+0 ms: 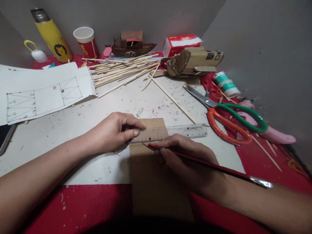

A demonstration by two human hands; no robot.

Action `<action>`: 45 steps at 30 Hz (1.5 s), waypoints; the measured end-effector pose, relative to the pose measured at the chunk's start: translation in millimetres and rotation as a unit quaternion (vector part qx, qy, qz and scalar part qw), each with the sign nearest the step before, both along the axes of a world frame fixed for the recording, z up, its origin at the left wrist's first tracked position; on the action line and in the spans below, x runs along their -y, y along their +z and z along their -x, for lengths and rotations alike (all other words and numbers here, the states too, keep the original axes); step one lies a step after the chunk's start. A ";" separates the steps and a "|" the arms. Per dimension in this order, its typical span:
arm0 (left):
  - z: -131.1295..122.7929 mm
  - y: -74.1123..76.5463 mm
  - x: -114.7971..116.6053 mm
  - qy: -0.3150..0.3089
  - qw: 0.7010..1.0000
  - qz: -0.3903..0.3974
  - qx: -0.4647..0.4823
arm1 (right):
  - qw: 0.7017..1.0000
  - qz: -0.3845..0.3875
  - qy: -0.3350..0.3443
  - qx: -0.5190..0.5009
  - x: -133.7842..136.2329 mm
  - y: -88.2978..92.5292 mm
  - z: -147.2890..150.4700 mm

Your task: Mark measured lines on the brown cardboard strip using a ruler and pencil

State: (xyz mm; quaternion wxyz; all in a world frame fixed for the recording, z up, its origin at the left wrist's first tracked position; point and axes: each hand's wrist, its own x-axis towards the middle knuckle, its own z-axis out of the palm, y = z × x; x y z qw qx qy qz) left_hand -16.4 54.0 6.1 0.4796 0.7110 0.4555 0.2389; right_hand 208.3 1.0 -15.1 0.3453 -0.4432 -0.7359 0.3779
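Note:
A clear ruler [181, 130] lies across the upper part of a thin brown board [146, 182]. My left hand [117, 131] presses the ruler's left part, thumb and forefinger close together on it. In my right hand [182, 156] is a red and black pencil [207, 164], its tip on the board just below the ruler's lower edge. The board rests partly on a white sheet [104, 170] and reaches down over the red table cover [92, 204]. Its lower end is in shadow.
Scissors [212, 103] with green and orange handles lie at the right. Thin sticks [126, 70], a paper with drawn lines [46, 91], a cardboard boat [195, 61], a brown model boat [133, 45], a cup [86, 42] and a yellow bottle [52, 35] stand or lie further back.

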 end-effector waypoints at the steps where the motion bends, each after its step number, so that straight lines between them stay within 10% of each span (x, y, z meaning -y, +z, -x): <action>1: 0.1 -0.2 0.0 0.001 1.000 0.001 -0.001 | 1.000 -0.007 -0.001 0.003 -0.3 -0.5 0.1; 45: -0.2 -0.4 -2.0 0.013 0.999 0.051 0.012 | 1.000 0.001 -0.013 0.028 -2.0 1.7 3.2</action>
